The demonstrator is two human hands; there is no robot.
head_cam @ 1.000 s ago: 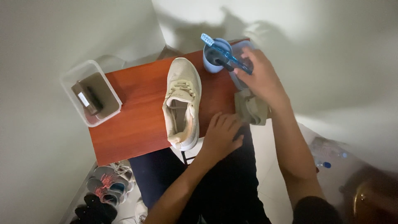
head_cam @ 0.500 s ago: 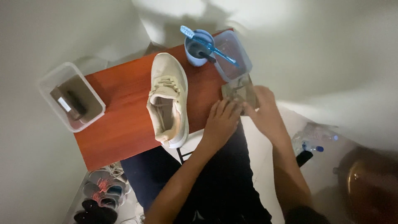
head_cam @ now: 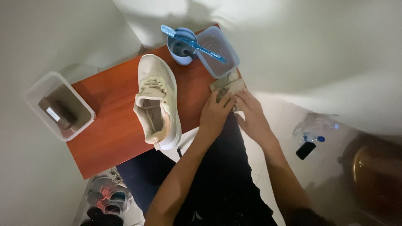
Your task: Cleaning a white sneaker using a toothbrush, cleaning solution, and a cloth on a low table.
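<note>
Both hands down on a small folded grey-beige cloth (head_cam: 227,86) at the near right edge of the reddish-brown wooden table (head_cam: 109,125). Left hand (head_cam: 215,114) laid flat, fingers spread narrowly over the cloth's near part; right hand (head_cam: 250,113) beside it, fingertips pinching the cloth's right edge. Just beyond the cloth, a clear rectangular plastic tub (head_cam: 217,51). Left of the hands, a beige mesh sneaker (head_cam: 157,102).
</note>
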